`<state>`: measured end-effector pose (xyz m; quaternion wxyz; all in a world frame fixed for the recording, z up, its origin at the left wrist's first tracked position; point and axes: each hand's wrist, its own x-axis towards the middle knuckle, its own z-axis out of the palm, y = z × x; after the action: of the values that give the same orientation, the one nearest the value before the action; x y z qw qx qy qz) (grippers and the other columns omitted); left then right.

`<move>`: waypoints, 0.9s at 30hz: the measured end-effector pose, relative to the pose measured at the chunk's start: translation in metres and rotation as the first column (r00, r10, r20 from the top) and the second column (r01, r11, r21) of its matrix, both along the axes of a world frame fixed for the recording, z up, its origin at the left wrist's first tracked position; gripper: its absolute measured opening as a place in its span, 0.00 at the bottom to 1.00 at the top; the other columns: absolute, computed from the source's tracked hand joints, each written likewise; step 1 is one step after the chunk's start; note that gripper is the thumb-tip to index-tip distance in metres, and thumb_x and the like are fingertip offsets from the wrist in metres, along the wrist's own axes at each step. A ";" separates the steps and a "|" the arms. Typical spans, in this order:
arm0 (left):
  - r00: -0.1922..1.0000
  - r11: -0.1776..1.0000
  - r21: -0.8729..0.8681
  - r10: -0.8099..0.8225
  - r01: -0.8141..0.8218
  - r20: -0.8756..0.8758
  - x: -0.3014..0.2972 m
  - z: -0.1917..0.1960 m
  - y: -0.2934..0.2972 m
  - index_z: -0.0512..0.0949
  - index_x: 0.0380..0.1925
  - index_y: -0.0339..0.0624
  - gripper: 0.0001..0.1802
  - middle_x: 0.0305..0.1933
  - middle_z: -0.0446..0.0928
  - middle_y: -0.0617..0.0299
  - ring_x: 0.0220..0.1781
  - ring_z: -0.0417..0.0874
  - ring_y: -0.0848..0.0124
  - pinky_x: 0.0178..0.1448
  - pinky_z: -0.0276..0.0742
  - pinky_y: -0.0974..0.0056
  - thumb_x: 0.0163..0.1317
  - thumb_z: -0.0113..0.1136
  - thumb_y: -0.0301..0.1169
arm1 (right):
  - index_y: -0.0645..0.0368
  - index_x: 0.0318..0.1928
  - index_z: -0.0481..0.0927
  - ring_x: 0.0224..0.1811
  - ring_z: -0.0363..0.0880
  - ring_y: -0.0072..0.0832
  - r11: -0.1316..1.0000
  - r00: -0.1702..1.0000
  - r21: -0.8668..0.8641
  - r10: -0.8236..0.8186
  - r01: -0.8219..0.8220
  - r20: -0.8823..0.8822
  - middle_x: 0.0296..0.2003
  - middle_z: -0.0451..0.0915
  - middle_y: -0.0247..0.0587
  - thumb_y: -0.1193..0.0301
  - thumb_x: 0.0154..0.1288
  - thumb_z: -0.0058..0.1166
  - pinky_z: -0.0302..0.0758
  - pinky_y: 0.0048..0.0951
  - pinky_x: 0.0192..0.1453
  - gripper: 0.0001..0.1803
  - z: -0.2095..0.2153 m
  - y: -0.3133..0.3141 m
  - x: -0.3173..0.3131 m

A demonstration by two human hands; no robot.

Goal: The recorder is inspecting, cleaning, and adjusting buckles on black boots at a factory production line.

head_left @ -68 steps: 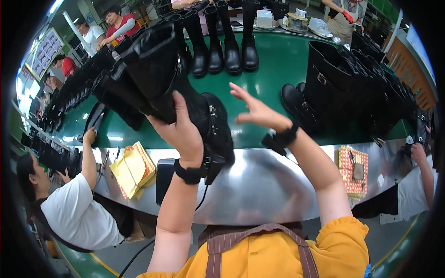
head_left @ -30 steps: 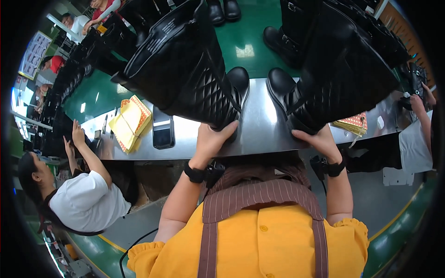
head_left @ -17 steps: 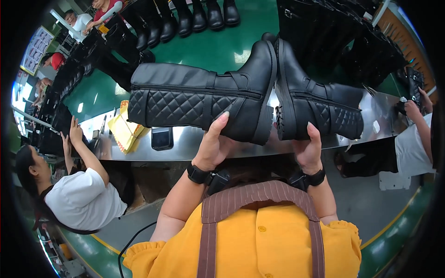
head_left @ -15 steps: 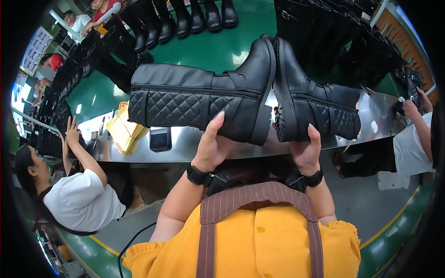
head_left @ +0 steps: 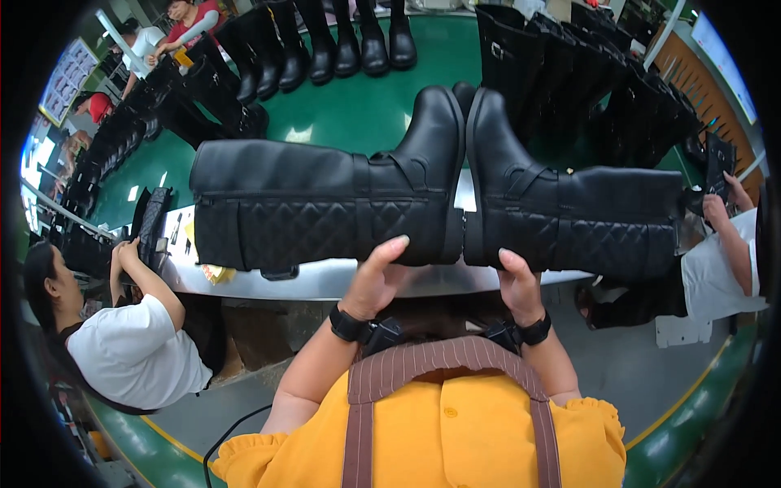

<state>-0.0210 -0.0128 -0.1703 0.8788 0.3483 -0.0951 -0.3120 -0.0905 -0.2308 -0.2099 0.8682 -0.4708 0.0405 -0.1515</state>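
Note:
Two tall black boots lie sideways in the air in front of me, their soles facing each other. The left boot (head_left: 325, 191) has a quilted panel and a strap across the ankle; its shaft points left. My left hand (head_left: 376, 281) is closed on it near the heel, thumb on the near side. The right boot (head_left: 569, 211) mirrors it, shaft pointing right, with my right hand (head_left: 519, 285) gripping it near the heel, thumb up. My other fingers are hidden behind and below the boots. The soles nearly touch at the heels.
Beneath the boots runs a metal worktable edge (head_left: 325, 281), with yellow paper (head_left: 215, 273) on it. Beyond is a green surface (head_left: 358, 106) with rows of standing black boots (head_left: 321, 49). Co-workers handle boots at left (head_left: 138, 342) and right (head_left: 720, 268).
Both boots have turned so their outer sides without the zippers face me and their soles are nearly parallel. The right shaft now reaches further right. The left co-worker's hands have lowered beside a boot.

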 end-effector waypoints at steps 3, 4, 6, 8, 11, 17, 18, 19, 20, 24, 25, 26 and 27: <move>0.984 0.990 0.059 0.123 -0.131 0.131 0.005 -0.010 -0.010 0.73 0.56 0.34 0.20 0.56 0.76 0.57 0.56 0.77 0.67 0.64 0.71 0.59 0.63 0.55 0.27 | 0.64 0.51 0.78 0.47 0.77 0.25 0.972 0.995 -0.213 -0.086 0.095 0.051 0.46 0.80 0.37 0.74 0.59 0.59 0.72 0.28 0.57 0.18 0.006 0.010 0.010; 0.950 0.961 0.143 0.196 -0.235 0.245 0.005 -0.014 -0.015 0.76 0.52 0.34 0.17 0.51 0.78 0.61 0.50 0.78 0.73 0.59 0.73 0.64 0.64 0.56 0.28 | 0.65 0.50 0.78 0.47 0.77 0.25 0.897 0.992 -0.424 -0.116 0.127 0.052 0.45 0.80 0.37 0.71 0.60 0.60 0.72 0.28 0.55 0.18 0.008 0.015 0.014; 0.894 0.799 0.493 0.117 -0.344 0.433 0.006 -0.021 -0.021 0.78 0.50 0.34 0.17 0.49 0.79 0.61 0.49 0.78 0.73 0.58 0.72 0.65 0.65 0.58 0.33 | 0.63 0.48 0.80 0.43 0.77 0.25 0.714 0.985 -0.686 -0.169 0.143 0.029 0.42 0.80 0.38 0.76 0.57 0.65 0.73 0.28 0.52 0.18 0.013 0.019 0.020; 0.927 0.745 0.594 0.085 -0.303 0.366 0.006 -0.028 -0.028 0.76 0.53 0.37 0.25 0.51 0.79 0.57 0.53 0.77 0.69 0.61 0.69 0.67 0.64 0.61 0.44 | 0.63 0.50 0.79 0.43 0.79 0.30 0.694 0.988 -0.717 -0.144 0.056 -0.062 0.39 0.81 0.39 0.69 0.60 0.64 0.73 0.31 0.53 0.19 0.020 0.017 0.024; 0.927 0.828 0.478 0.124 -0.294 0.355 0.003 -0.031 -0.025 0.73 0.56 0.39 0.27 0.55 0.72 0.54 0.57 0.71 0.64 0.63 0.65 0.63 0.60 0.62 0.42 | 0.56 0.69 0.62 0.62 0.67 0.36 0.436 0.980 -0.889 0.063 0.141 0.186 0.60 0.65 0.44 0.64 0.52 0.58 0.70 0.40 0.60 0.41 0.029 0.005 0.032; 0.854 0.822 0.420 0.145 -0.386 0.500 -0.001 -0.027 -0.020 0.67 0.62 0.43 0.35 0.63 0.59 0.46 0.65 0.60 0.54 0.68 0.57 0.56 0.53 0.64 0.38 | 0.62 0.69 0.59 0.62 0.69 0.27 0.968 0.968 -0.074 0.232 -0.239 -0.094 0.63 0.66 0.44 0.56 0.76 0.39 0.69 0.28 0.62 0.30 0.015 -0.005 0.067; 0.824 0.801 0.422 0.149 -0.425 0.547 0.000 -0.026 -0.022 0.66 0.63 0.43 0.37 0.64 0.56 0.45 0.66 0.58 0.53 0.69 0.56 0.55 0.51 0.64 0.37 | 0.62 0.67 0.62 0.61 0.70 0.27 0.972 0.967 0.018 0.235 -0.235 -0.099 0.63 0.67 0.44 0.56 0.76 0.39 0.69 0.28 0.63 0.28 0.007 -0.006 0.073; 0.782 0.775 0.421 0.148 -0.472 0.605 0.001 -0.024 -0.023 0.65 0.64 0.44 0.38 0.66 0.54 0.44 0.67 0.56 0.51 0.70 0.54 0.54 0.50 0.65 0.37 | 0.62 0.65 0.65 0.61 0.70 0.28 0.961 0.948 0.110 0.271 -0.255 -0.169 0.62 0.68 0.44 0.57 0.76 0.39 0.69 0.28 0.63 0.27 0.001 -0.009 0.078; 0.740 0.746 0.417 0.148 -0.519 0.656 0.002 -0.022 -0.025 0.64 0.65 0.45 0.40 0.67 0.52 0.43 0.68 0.54 0.49 0.70 0.53 0.53 0.49 0.65 0.36 | 0.62 0.65 0.65 0.61 0.70 0.28 0.957 0.951 0.093 0.286 -0.277 -0.115 0.62 0.68 0.44 0.57 0.76 0.39 0.69 0.28 0.63 0.27 -0.006 -0.013 0.082; 0.518 0.663 0.370 0.033 -0.651 0.854 0.000 -0.004 -0.022 0.60 0.68 0.48 0.47 0.72 0.43 0.38 0.73 0.47 0.43 0.73 0.48 0.48 0.44 0.67 0.33 | 0.60 0.56 0.73 0.53 0.77 0.32 0.811 0.877 0.398 0.479 -0.428 -0.032 0.57 0.75 0.41 0.53 0.76 0.35 0.73 0.33 0.58 0.25 -0.023 -0.031 0.088; 0.445 0.661 0.364 -0.050 -0.657 0.894 -0.002 0.002 -0.019 0.59 0.69 0.48 0.49 0.74 0.41 0.37 0.75 0.45 0.41 0.74 0.47 0.47 0.42 0.67 0.33 | 0.60 0.56 0.73 0.53 0.76 0.32 0.794 0.874 0.425 0.486 -0.435 -0.014 0.57 0.75 0.42 0.53 0.76 0.35 0.73 0.34 0.59 0.25 -0.024 -0.034 0.086; 0.355 0.662 0.351 -0.136 -0.662 0.925 -0.003 0.009 -0.014 0.58 0.70 0.49 0.51 0.75 0.38 0.36 0.76 0.43 0.40 0.75 0.45 0.46 0.41 0.67 0.32 | 0.61 0.57 0.72 0.54 0.76 0.33 0.789 0.875 0.437 0.484 -0.432 -0.009 0.58 0.74 0.42 0.54 0.76 0.35 0.72 0.34 0.59 0.25 -0.024 -0.037 0.082; 0.271 0.645 0.347 -0.218 -0.681 0.938 -0.005 0.015 -0.009 0.56 0.71 0.47 0.48 0.74 0.45 0.38 0.75 0.52 0.47 0.72 0.54 0.47 0.46 0.62 0.30 | 0.61 0.57 0.72 0.54 0.76 0.33 0.791 0.877 0.437 0.480 -0.429 -0.008 0.58 0.74 0.43 0.54 0.76 0.35 0.72 0.34 0.60 0.25 -0.024 -0.038 0.077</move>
<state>-0.0262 -0.0221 -0.1555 0.4743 0.7798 -0.3978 0.0937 -0.0136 -0.2686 -0.2337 0.9558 -0.2754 0.0093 0.1025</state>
